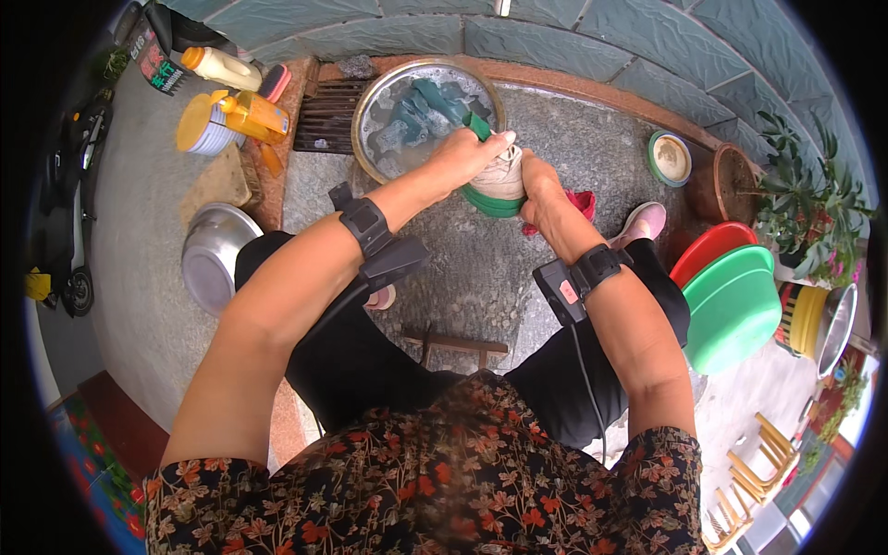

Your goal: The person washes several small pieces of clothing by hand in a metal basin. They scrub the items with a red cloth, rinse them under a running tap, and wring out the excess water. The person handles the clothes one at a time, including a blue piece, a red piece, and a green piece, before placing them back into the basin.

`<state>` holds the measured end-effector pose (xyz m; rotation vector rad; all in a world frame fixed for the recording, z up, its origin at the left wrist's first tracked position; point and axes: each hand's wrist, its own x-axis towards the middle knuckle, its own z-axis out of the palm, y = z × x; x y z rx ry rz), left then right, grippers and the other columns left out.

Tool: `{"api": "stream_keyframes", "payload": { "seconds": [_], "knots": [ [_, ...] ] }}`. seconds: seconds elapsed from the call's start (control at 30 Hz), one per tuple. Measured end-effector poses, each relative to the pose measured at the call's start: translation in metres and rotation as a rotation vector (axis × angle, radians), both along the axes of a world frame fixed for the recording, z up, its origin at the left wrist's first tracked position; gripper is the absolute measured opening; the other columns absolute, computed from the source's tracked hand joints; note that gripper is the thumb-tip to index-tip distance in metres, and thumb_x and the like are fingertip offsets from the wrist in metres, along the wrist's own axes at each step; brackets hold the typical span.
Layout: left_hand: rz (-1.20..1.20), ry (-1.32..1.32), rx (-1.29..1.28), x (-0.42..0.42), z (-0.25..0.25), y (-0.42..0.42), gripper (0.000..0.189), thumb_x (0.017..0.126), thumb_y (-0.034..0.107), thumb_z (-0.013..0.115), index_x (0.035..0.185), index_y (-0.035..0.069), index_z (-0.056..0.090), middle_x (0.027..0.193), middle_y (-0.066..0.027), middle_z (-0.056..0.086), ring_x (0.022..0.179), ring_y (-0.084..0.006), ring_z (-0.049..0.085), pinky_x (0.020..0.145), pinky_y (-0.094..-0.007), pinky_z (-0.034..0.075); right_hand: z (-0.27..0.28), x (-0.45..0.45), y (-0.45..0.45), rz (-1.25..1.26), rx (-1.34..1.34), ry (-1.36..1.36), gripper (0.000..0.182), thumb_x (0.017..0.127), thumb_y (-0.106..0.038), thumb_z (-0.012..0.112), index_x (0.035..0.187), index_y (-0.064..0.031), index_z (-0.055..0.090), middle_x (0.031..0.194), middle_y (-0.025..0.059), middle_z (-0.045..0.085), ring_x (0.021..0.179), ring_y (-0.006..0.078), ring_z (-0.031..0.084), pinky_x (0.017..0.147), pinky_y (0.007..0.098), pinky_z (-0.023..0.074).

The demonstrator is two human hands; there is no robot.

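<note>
Both hands hold a beige canvas shoe [501,179] with a green band around its lower edge. My left hand [468,156] grips its upper part, where a green flap [477,125] sticks up. Against its other side presses my right hand [542,187], its fingers partly hidden. The shoe is just beside the near right rim of a metal basin [359,139]. Inside the basin, bluish-green fabric [423,107] lies in sudsy grey water. A crumpled dark-pink item [581,203], possibly cloth, is on the ground behind my right hand.
A drain grate [326,114] adjoins the basin. At left are a pump bottle [257,116], a pink brush [275,83], a cream bottle [222,68] and an upturned metal bowl [216,260]. A green basin [735,312], a red basin [714,246] and a potted plant [728,184] stand right.
</note>
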<state>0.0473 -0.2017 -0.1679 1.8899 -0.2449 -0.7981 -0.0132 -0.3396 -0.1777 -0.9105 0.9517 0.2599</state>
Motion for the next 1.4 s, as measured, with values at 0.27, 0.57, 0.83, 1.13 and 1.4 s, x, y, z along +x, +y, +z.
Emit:
{"api": "stream_keyframes", "payload": {
  "seconds": [0.27, 0.57, 0.83, 1.13, 1.4],
  "knots": [
    [-0.346, 0.523, -0.096, -0.012, -0.014, 0.002, 0.077, 0.093, 0.048, 0.062, 0.145, -0.002, 0.037, 0.144, -0.0222, 0.043, 0.119, -0.0390, 0.057, 0.091, -0.0478, 0.054, -0.049, -0.021, -0.125, 0.222, -0.741, 0.100, 0.058, 0.085, -0.040, 0.067, 0.120, 0.0069, 0.059, 0.116, 0.0262, 0.063, 0.106, 0.0364, 0.064, 0.091, 0.0416, 0.0484],
    [-0.463, -0.087, 0.628, 0.085, -0.106, 0.057, 0.063, 0.086, 0.022, 0.072, 0.142, 0.007, 0.045, 0.147, -0.0176, 0.042, 0.125, -0.0384, 0.052, 0.099, -0.0486, 0.048, 0.040, -0.041, -0.020, 0.968, -1.378, -0.279, 0.066, 0.088, -0.035, 0.066, 0.139, -0.0008, 0.041, 0.136, 0.0241, 0.048, 0.116, 0.0422, 0.056, 0.094, 0.0472, 0.0499],
    [-0.413, -0.328, 0.850, 0.134, -0.155, 0.039, 0.093, 0.078, 0.015, 0.079, 0.153, 0.030, 0.025, 0.162, -0.0130, 0.012, 0.146, -0.0417, 0.020, 0.107, -0.0631, 0.035, 0.083, -0.028, 0.001, 0.927, -1.260, -0.505, 0.056, 0.087, -0.024, 0.069, 0.132, 0.0000, 0.046, 0.132, 0.0215, 0.052, 0.111, 0.0407, 0.060, 0.088, 0.0462, 0.0529],
    [-0.372, -0.455, 0.882, 0.122, -0.201, 0.071, 0.040, 0.083, 0.006, 0.067, 0.123, 0.011, 0.064, 0.119, -0.0182, 0.058, 0.113, -0.0382, 0.057, 0.091, -0.0437, 0.050, 0.089, -0.028, -0.004, 0.902, -1.266, -0.527, 0.050, 0.087, -0.022, 0.069, 0.127, 0.0015, 0.050, 0.123, 0.0207, 0.057, 0.100, 0.0399, 0.064, 0.081, 0.0456, 0.0546],
    [0.337, -0.176, 0.114, 0.168, -0.113, 0.092, 0.047, 0.080, 0.000, 0.064, 0.126, -0.003, 0.058, 0.103, -0.0133, 0.069, 0.090, -0.0214, 0.065, 0.078, -0.0327, 0.050, 0.098, -0.024, -0.002, 0.801, -1.374, -0.577, 0.038, 0.087, -0.022, 0.069, 0.113, 0.0012, 0.055, 0.106, 0.0226, 0.062, 0.090, 0.0403, 0.066, 0.074, 0.0472, 0.0547]
  ]
}}
